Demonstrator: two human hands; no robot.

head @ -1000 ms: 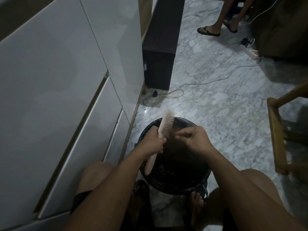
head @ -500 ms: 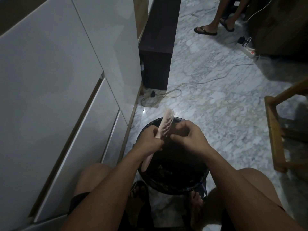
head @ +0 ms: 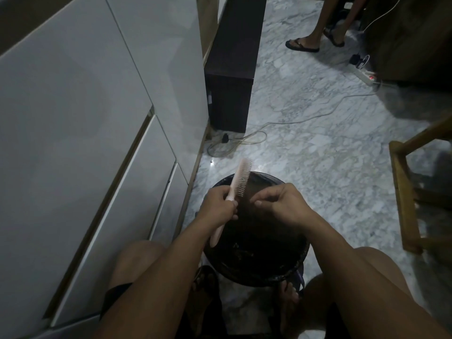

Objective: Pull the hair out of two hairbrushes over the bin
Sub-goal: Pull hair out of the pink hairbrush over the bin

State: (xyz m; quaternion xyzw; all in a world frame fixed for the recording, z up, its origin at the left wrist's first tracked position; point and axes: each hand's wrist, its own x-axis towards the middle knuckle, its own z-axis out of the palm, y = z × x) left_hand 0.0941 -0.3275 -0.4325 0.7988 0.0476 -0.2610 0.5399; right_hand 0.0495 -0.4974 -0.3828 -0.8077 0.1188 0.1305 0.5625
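Note:
A pink hairbrush (head: 241,178) stands tilted over the round black bin (head: 291,267) on the floor, bristles facing right. My left hand (head: 219,206) grips it at the neck, the handle end sticking out below the fist. My right hand (head: 281,204) hovers just right of the bristles over the bin, its thumb and fingers pinched together; whether strands of hair are between them is too dim to tell. Only one brush is in view.
White cabinet doors (head: 97,143) run along the left. A dark cabinet (head: 232,77) and a loose cable (head: 281,123) lie beyond the bin. A wooden chair frame (head: 403,196) stands at the right. Another person's feet (head: 315,42) and a power strip (head: 367,74) are far back.
My right hand went in against the bristles, then drew back a little to the right with the fingers pinched. The brush stayed in my left hand over the bin.

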